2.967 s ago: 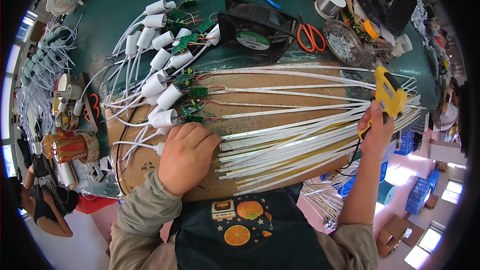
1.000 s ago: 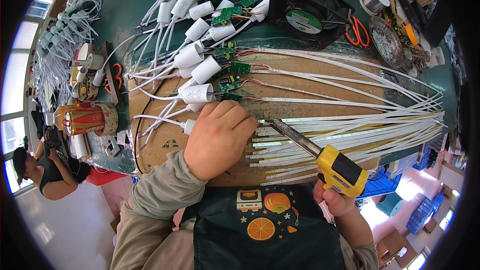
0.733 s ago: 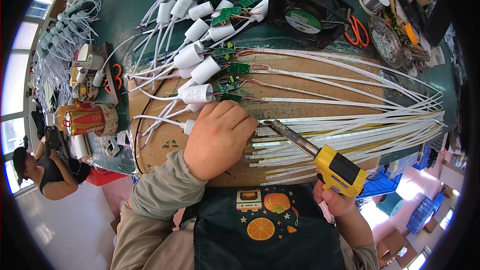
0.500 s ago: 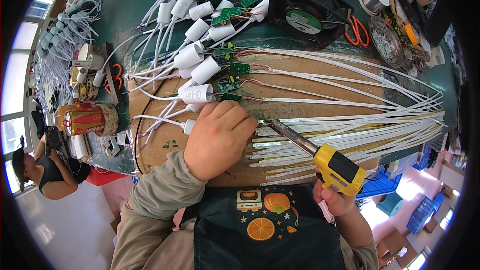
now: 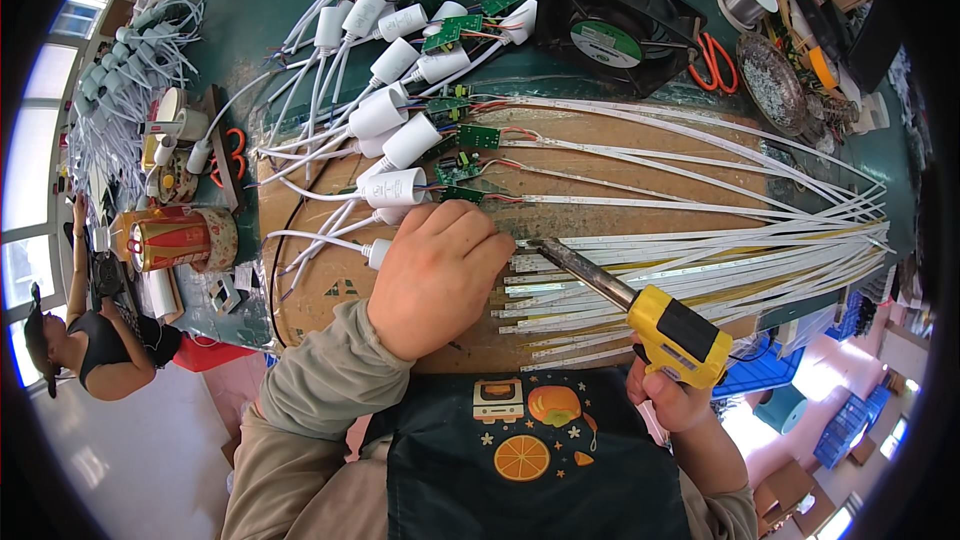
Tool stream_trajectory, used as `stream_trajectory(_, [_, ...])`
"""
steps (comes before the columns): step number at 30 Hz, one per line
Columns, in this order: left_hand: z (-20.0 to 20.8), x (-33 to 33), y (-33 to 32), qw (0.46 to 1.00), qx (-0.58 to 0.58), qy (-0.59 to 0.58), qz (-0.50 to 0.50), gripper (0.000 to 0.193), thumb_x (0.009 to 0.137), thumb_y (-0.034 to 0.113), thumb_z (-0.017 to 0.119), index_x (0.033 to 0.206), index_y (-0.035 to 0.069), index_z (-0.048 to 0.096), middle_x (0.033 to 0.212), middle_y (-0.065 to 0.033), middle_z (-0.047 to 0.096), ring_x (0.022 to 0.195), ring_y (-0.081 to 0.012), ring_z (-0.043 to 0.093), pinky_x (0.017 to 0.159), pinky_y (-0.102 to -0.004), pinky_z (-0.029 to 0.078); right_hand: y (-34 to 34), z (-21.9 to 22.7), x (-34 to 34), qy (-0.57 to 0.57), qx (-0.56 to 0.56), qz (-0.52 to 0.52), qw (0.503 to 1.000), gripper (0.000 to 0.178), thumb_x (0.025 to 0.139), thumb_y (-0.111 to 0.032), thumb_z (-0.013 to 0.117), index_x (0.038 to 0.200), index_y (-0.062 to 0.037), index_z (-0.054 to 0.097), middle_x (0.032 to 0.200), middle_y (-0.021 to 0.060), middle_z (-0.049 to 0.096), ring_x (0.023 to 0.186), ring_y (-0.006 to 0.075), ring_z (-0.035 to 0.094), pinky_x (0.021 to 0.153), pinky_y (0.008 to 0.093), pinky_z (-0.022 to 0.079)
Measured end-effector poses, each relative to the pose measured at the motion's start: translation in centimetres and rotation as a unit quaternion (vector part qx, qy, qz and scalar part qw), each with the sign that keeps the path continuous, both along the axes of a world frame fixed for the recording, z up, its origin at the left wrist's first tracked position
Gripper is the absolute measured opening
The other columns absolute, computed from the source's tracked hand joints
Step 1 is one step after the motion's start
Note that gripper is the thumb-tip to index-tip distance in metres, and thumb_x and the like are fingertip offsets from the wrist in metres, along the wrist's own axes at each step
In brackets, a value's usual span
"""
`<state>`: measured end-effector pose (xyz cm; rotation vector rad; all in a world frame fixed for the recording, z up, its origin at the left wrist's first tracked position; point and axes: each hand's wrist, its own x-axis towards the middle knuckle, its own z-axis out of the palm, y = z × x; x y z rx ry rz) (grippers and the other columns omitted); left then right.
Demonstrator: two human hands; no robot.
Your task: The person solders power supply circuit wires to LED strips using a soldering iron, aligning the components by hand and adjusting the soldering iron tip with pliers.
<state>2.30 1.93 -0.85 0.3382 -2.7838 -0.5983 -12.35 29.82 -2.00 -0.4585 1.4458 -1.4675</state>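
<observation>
My right hand (image 5: 672, 395) is closed around the yellow-and-black handle of a soldering iron (image 5: 600, 285). Its metal barrel points up and left, the tip resting at the left ends of a row of white LED strips (image 5: 640, 280), just beside my left fingertips. My left hand (image 5: 440, 275) is pinched closed over the board; whatever lies between its fingers is hidden. Under that hand a white cylindrical cap with a cable (image 5: 376, 254) shows in part. Just above, strips are joined by thin wires to small green circuit boards (image 5: 478, 136) and white caps (image 5: 410, 142).
Beyond lie more white caps (image 5: 398, 60) with boards, a black fan (image 5: 620, 25), orange-handled scissors (image 5: 714, 62), a solder spool (image 5: 748, 0) and a metal dish (image 5: 772, 85). A can (image 5: 168, 240) stands at left, near a co-worker (image 5: 110, 345). Brown board (image 5: 640, 125) covers the bench.
Both of my hands and the soldering iron stay almost still. At far left, the co-worker's head has shifted lower in the picture and one arm now reaches out toward the bench.
</observation>
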Motion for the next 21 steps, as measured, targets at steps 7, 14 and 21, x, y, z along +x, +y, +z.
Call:
stream_trajectory(7, [-0.1,-0.1,-0.04,1.0,0.02,0.013,0.016,0.019,0.074,0.002,0.069,0.092,0.008,0.067,0.089,-0.0046,0.06,0.089,-0.0246,0.06,0.077,-0.0367,0.046,0.24,-0.4,-0.36,0.042,-0.016,0.027,0.999,0.055,0.086,-0.024,0.07,0.126,0.0067,0.05,0.092,0.0131,0.062,0.052,0.0149,0.055,0.047,0.0275,0.047])
stream_trajectory(14, [-0.02,-0.38,0.25,0.999,0.031,0.008,0.039,0.011,0.08,0.006,0.068,0.09,0.008,0.065,0.089,-0.0043,0.061,0.087,-0.0263,0.058,0.076,-0.0377,0.044,0.56,-0.76,-0.53,0.057,-0.026,0.038,0.997,0.052,0.087,-0.02,0.067,0.127,0.0071,0.049,0.103,0.0141,0.062,0.053,0.0156,0.055,0.046,0.0272,0.047])
stream_trajectory(21, [-0.35,-0.5,0.36,0.999,0.006,-0.003,0.039,0.013,0.079,0.006,0.068,0.091,0.009,0.065,0.09,-0.0033,0.061,0.088,-0.0252,0.058,0.076,-0.0371,0.042,0.27,-0.59,-0.45,0.049,-0.023,0.034,0.998,0.053,0.087,-0.02,0.068,0.128,0.0075,0.049,0.103,0.0141,0.062,0.054,0.0154,0.056,0.046,0.0272,0.047])
